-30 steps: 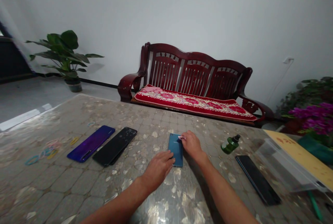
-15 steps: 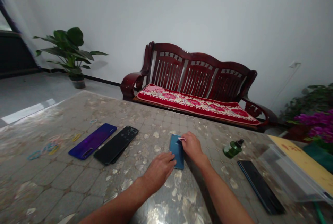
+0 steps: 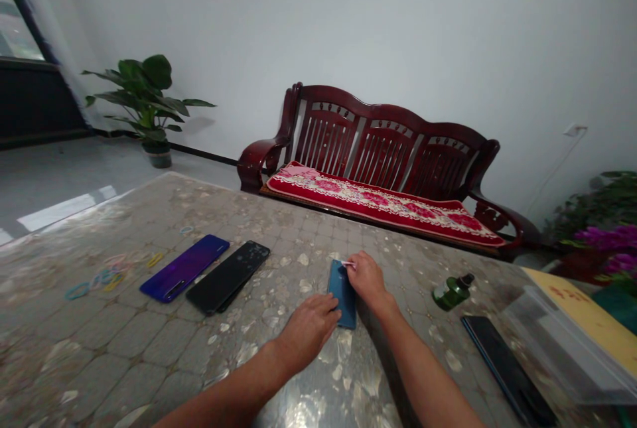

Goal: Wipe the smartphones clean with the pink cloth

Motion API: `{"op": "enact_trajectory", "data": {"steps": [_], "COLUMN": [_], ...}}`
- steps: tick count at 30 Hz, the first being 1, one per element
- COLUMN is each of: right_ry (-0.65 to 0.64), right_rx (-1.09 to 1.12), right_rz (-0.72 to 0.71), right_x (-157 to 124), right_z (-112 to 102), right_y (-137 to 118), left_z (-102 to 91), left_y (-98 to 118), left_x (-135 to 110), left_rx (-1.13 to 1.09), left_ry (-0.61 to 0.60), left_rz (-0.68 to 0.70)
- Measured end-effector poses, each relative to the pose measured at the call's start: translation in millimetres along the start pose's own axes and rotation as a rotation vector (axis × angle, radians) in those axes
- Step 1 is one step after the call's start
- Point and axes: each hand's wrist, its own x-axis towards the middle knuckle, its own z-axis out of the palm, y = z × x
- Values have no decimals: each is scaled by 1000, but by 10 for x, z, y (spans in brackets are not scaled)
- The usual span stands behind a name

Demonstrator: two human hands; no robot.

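Observation:
A blue smartphone (image 3: 347,312) lies back side up on the patterned table cover, near the middle of the view. My left hand (image 3: 309,328) steadies it, fingers bent over its left edge. Pinched between the fingertips of my right hand (image 3: 367,279) is a slim pinkish-white piece (image 3: 348,263), too small to name surely. Its tip is at the phone's upper end, by the camera corner. To the left are a purple-blue phone (image 3: 185,269) and black phones (image 3: 229,279), apparently stacked. A green spray bottle (image 3: 452,292) stands on the right, beyond a dark phone (image 3: 507,368).
Several coloured rubber bands (image 3: 102,277) lie at the left of the table (image 3: 149,342). A clear plastic box (image 3: 552,342) with a yellowish board (image 3: 587,315) occupies the right edge. Behind the table stand a wooden bench (image 3: 378,142) and a potted plant (image 3: 158,152).
The view has shifted slightly, so everything sits a little further right. My right hand has moved the pinkish-white piece slightly toward the phone's top edge. My left hand stays on the phone.

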Motion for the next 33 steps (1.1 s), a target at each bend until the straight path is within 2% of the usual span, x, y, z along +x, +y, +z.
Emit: {"op": "enact_trajectory", "data": {"steps": [8,14,21,27,33], "right_ry": [24,-10,-37,-34,-25], "right_rx": [21,-44,-127,-94,-87], "right_rz": [-73,-50,-97,-162,-118], "right_x": [87,171,91,101,190], "right_z": [38,-7,-75,-33,-10], "right_y": [-80,-115,-208,-266,-247], "left_z": [19,-5,-4,18,39], "left_y": [-11,-1,0,2,-12], "left_x": [-2,-4,-8,-10,-13], "left_rx": [-7,-1,-1,-12,-24], "left_ry": [-21,-10,-8,4,-7], "left_rz": [0,-3,-3,-15,-6]}}
